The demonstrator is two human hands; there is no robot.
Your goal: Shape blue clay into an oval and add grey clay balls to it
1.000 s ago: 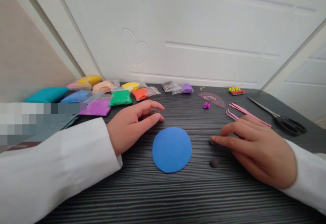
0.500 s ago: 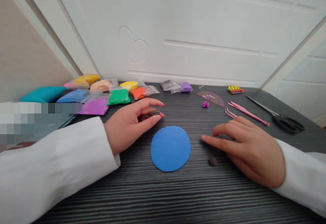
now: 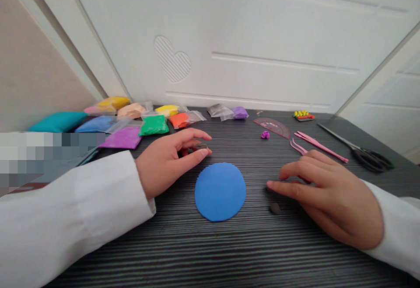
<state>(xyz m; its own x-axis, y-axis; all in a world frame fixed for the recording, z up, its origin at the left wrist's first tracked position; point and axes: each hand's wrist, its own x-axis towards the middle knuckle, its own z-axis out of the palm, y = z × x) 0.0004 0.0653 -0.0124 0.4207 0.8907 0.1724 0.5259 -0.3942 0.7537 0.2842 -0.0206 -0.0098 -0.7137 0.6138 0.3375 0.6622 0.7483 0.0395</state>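
The left hand (image 3: 166,163) pinches a dark clay lump (image 3: 201,146) in closed fingers (image 3: 190,159) beyond the blue clay disc (image 3: 220,192), while the right hand (image 3: 334,205) has open fingers (image 3: 295,187) just above a dark clay ball (image 3: 274,208).

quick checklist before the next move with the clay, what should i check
1. Blue clay disc lying flat and whole in front of the hands: ok.
2. Dark clay bit pinched in the left hand: ok, it sits between the thumb and fingers.
3. Right hand on the small dark clay piece under its index finger: cannot tell, the fingertip hides whether they touch.
4. Dark clay ball free on the table near the right hand: ok.
5. Pink tweezers within easy reach of the right hand: ok, they lie just beyond it.
6. Red bit under the left hand: cannot tell, mostly hidden.
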